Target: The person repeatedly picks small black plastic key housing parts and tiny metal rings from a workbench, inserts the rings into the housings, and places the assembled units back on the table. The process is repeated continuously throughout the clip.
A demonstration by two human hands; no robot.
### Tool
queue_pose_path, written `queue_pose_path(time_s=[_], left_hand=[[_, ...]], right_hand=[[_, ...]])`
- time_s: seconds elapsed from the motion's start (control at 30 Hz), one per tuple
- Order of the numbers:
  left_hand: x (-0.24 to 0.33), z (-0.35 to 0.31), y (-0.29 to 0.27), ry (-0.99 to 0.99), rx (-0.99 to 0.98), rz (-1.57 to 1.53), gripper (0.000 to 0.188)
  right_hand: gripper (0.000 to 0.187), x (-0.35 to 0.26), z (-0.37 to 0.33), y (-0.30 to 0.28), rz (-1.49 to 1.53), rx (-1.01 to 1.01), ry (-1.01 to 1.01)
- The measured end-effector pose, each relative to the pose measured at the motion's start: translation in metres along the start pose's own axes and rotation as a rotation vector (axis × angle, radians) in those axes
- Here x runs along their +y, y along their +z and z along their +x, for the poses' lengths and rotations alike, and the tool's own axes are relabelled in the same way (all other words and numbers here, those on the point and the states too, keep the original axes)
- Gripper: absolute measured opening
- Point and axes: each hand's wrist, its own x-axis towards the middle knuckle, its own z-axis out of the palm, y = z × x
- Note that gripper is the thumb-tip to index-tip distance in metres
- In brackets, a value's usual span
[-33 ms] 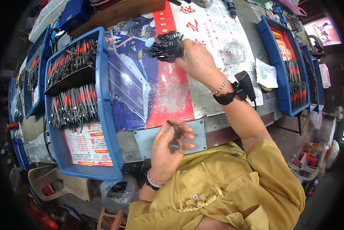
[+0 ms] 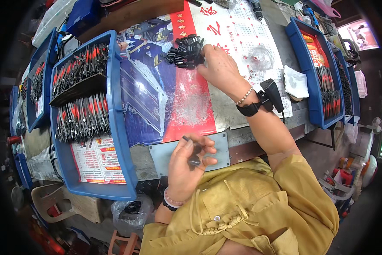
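My left hand (image 2: 185,166) is raised over a grey metal plate (image 2: 220,149) at the table's near edge. Its fingers curl around several small dark oblong pieces (image 2: 194,160); one narrow end sticks out by the thumb. Farther up, my right hand (image 2: 223,70) reaches onto a heap of small glossy black pieces (image 2: 185,52), some of them loop-shaped. Thumb and forefinger press in at the heap's right side, and the fingertips are partly hidden there. The heap lies on a blue and red printed sheet (image 2: 146,114) sprinkled with pale dust.
On the left, a blue tray (image 2: 125,170) holds rows of black and red slender parts. Another blue tray (image 2: 303,76) with similar parts stands at the right. A dark device (image 2: 272,94) on a cord lies by my right wrist, beside a white paper (image 2: 295,81).
My left thumb and fingers shift slightly around the dark pieces, with some motion blur. My right hand stays at the heap almost unmoved.
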Motion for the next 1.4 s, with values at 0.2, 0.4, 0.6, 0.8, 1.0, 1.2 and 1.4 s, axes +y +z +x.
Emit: queue_pose_path(time_s=[0.2,0.4,0.6,0.8,1.0,1.2,1.4], left_hand=[[-0.002,0.002,0.002,0.002,-0.018,0.043,0.017],[-0.003,0.002,0.006,0.004,-0.02,0.13,0.017],[-0.015,0.003,0.011,0.276,0.189,0.524,0.026],[-0.023,0.008,0.019,0.355,0.175,0.899,0.014],[-0.025,0.005,0.023,0.263,0.151,0.833,0.014],[-0.021,0.007,0.017,0.16,0.079,0.555,0.017],[-0.02,0.008,0.013,0.115,0.075,0.54,0.017]], right_hand=[[0.02,0.006,-0.004,0.002,-0.082,-0.054,0.028],[0.017,-0.006,-0.023,-0.02,0.023,-0.033,-0.062],[0.021,-0.028,-0.117,-0.066,1.287,-0.556,0.189],[0.013,-0.025,-0.147,-0.064,1.285,-0.388,0.139],[0.019,-0.007,-0.149,-0.075,1.321,-0.463,0.268],[0.01,0.059,-0.097,-0.058,0.347,0.105,0.08],[0.007,0.069,-0.088,-0.037,0.172,0.087,0.039]])
